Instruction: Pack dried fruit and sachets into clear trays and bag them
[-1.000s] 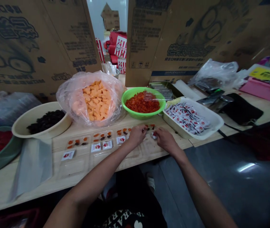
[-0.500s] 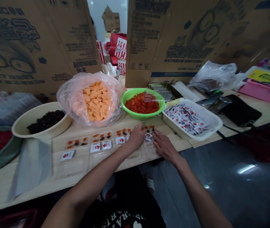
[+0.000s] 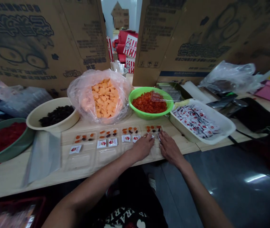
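Clear plastic trays (image 3: 82, 161) stand in a row on the table, with orange and dark pieces in their upper compartments. White sachets with red print (image 3: 101, 144) lie in the compartments below. My left hand (image 3: 144, 147) is over the rightmost tray, its fingers closed at a small white sachet (image 3: 152, 136). Beside it, my right hand (image 3: 169, 147) has its fingers together at the edge of another sachet (image 3: 158, 137), which they partly cover. Just above both hands, orange and dark pieces (image 3: 153, 129) sit in that tray.
Behind the trays stand a cream bowl (image 3: 54, 127) of dark pieces, a plastic bag (image 3: 78, 91) of orange pieces and a green bowl (image 3: 146, 115) of red-orange pieces. A white bin (image 3: 227, 126) of sachets is right. Cardboard boxes (image 3: 168, 41) rise behind.
My left hand has come down from the upper compartments to the sachet row. My right hand stays at the rightmost tray. The whole view has shifted, moving the scene rightward.
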Available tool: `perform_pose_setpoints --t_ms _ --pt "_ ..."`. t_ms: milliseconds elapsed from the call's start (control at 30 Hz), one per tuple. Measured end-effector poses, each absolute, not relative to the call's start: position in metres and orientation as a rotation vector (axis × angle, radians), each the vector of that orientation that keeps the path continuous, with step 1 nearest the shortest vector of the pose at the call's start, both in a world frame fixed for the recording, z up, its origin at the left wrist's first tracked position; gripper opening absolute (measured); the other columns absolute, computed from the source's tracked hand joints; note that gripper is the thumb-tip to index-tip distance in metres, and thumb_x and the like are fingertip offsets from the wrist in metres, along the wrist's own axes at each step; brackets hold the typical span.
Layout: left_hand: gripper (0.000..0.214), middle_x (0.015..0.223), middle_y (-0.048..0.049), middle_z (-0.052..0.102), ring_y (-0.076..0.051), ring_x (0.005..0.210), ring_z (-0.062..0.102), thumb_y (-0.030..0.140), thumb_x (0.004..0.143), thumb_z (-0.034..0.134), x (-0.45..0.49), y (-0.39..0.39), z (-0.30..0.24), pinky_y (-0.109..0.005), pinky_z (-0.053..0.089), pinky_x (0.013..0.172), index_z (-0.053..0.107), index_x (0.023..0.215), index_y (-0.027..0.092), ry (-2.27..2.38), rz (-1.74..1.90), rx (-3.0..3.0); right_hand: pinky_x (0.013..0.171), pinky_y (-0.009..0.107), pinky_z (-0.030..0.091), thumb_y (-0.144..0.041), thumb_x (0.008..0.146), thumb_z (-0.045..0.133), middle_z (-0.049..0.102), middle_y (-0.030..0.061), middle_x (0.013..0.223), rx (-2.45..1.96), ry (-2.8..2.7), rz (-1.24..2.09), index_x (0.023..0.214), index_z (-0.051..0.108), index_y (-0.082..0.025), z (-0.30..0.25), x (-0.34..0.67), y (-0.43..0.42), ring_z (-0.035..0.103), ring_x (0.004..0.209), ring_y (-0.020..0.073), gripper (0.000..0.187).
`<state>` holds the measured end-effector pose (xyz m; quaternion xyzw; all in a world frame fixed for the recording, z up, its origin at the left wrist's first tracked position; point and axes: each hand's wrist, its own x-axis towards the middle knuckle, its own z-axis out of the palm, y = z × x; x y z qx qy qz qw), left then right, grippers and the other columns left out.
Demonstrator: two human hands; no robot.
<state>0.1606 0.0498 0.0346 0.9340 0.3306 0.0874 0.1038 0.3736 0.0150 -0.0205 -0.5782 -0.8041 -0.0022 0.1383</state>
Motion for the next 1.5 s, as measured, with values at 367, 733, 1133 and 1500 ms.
perform_pose_setpoints --t_ms 367,733,1133,1500 --pt "0.021 0.105 -0.0095 0.064 -0.021 0.101 0.062 0.011 0.098 0.045 0.178 0.084 0.016 -0.036 0.051 0.094 0.061 0.11 0.015 0.995 0.434 2.621 0.112 0.058 0.035 -0.018 0.096 0.039 0.032 0.0137 0.162 -1.694 -2.455 -0.09 0.155 0.038 -0.022 0.0 0.366 0.013 0.033 0.147 0.0342 0.058" --pt "0.027 0.118 -0.0131 0.064 -0.024 0.117 0.057 0.01 0.098 0.042 0.171 0.082 0.016 -0.037 0.046 0.101 0.064 0.113 0.013 0.784 0.299 2.856 0.114 0.052 0.035 -0.025 0.099 0.033 0.038 0.0182 0.158 -1.749 -2.379 -0.042 0.155 0.036 -0.009 -0.008 0.368 0.013 0.034 0.147 0.0307 0.058" --pt "0.056 0.144 -0.0216 0.053 -0.032 0.132 0.05 0.049 0.103 0.036 0.169 0.043 0.028 -0.05 0.039 0.107 0.049 0.14 0.009 0.941 0.173 2.836 0.116 0.052 0.033 -0.028 0.1 0.031 0.037 0.02 0.158 -1.782 -2.377 -0.102 0.149 0.044 -0.008 -0.011 0.366 0.013 0.035 0.146 0.0304 0.055" --pt "0.043 0.147 -0.0158 0.05 -0.026 0.128 0.053 0.035 0.101 0.039 0.141 0.063 0.058 -0.041 0.049 0.096 0.048 0.14 0.018 1.111 0.473 2.738 0.101 0.06 0.046 -0.041 0.098 0.031 0.051 0.0196 0.148 -1.571 -2.242 -0.264 0.151 0.045 -0.02 -0.03 0.383 0.05 0.05 0.134 0.0387 0.059"
